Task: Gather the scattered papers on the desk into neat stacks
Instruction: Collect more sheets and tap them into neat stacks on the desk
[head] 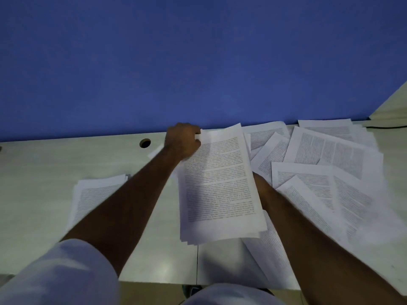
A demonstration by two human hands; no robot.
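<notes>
**Both hands on a sheaf at frame centre**

Your left hand (pixel 182 140) sits just above centre, fingers curled shut over the top left corner of a sheaf (pixel 220 183) of printed sheets; the sheaf runs down the middle of the frame, its lower edge fanned into several layers. Your right hand (pixel 258 182) is mostly hidden behind the sheaf's right edge; only the wrist and part of the palm show, so you cannot tell how its fingers are set, though it seems to be against the paper.

Left of centre lies a stack (pixel 97 194) on the desk (pixel 39 183), partly covered by your left forearm, apart from the sheaf; its edges are roughly squared. Loose pages (pixel 330 155) overlap at odd angles across the right half of the frame, from the blue partition (pixel 198 62) down to the desk's near edge; some lie under your right forearm. A round hole (pixel 145 143) in the desk sits just left of your left hand.
</notes>
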